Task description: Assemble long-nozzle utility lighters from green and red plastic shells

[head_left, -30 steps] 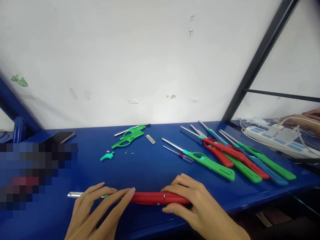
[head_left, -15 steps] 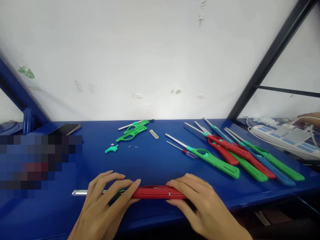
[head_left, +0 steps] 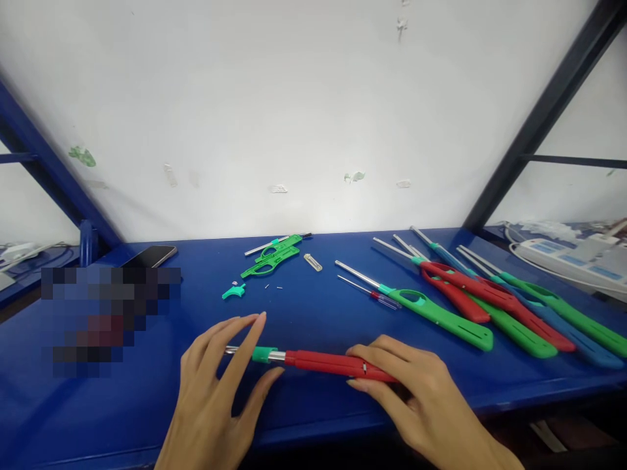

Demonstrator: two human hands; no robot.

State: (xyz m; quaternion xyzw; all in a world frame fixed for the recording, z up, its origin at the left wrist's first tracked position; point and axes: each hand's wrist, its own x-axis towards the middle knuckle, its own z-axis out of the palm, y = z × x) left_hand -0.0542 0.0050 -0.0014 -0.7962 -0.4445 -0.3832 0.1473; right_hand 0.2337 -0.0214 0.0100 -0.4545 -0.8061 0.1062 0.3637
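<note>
A red long-necked gas lighter (head_left: 323,363) lies sideways just above the table, its handle end pinched between the thumb and fingers of my right hand (head_left: 416,388). A teal collar (head_left: 264,354) sits on its metal tube, a short way out from the red body. Around the tube end is my left hand (head_left: 215,378), with thumb and fingers apart. The fingers hide part of the tube, and contact with it is unclear. Beyond the hands are green lighter handle halves (head_left: 274,258), a teal trigger (head_left: 234,291) and a small clear fuel tank (head_left: 313,262).
On the blue table (head_left: 304,320), a red-handled screwdriver (head_left: 375,295) lies beside a green lighter (head_left: 441,316). Several red, green and blue lighters (head_left: 499,294) are piled at right. A phone (head_left: 151,256) is at back left. Behind the right frame post stands a power strip (head_left: 563,258).
My left hand has opened and its thumb has come away from the red body. The teal collar and tube now show at the lighter's front. The camera view has shifted left.
</note>
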